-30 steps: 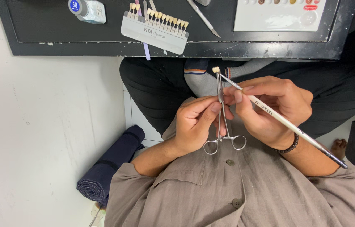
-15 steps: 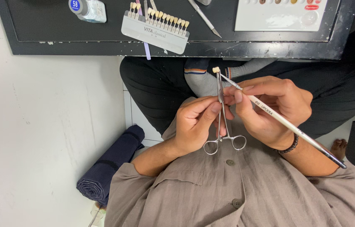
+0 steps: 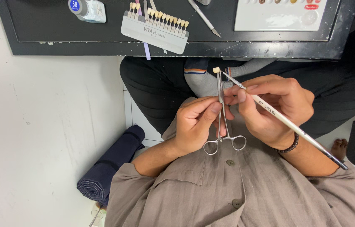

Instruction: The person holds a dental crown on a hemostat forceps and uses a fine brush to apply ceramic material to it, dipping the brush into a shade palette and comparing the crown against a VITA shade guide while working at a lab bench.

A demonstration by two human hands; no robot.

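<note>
Right now I see the left hand (image 3: 194, 126) pinching the shaft of the steel forceps (image 3: 222, 115) between thumb and fingers, with a small cream tooth (image 3: 216, 70) clamped at its tip. My right hand (image 3: 276, 107) pinches a fine brush (image 3: 284, 122), its tip touching the tooth, below the black tray (image 3: 177, 48).

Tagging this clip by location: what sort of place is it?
Probably a dental lab bench. On the dark tray lies a tooth shade guide; the left hand holds metal forceps clamping a small tooth-coloured piece, and the right hand touches a fine brush to it.
</note>
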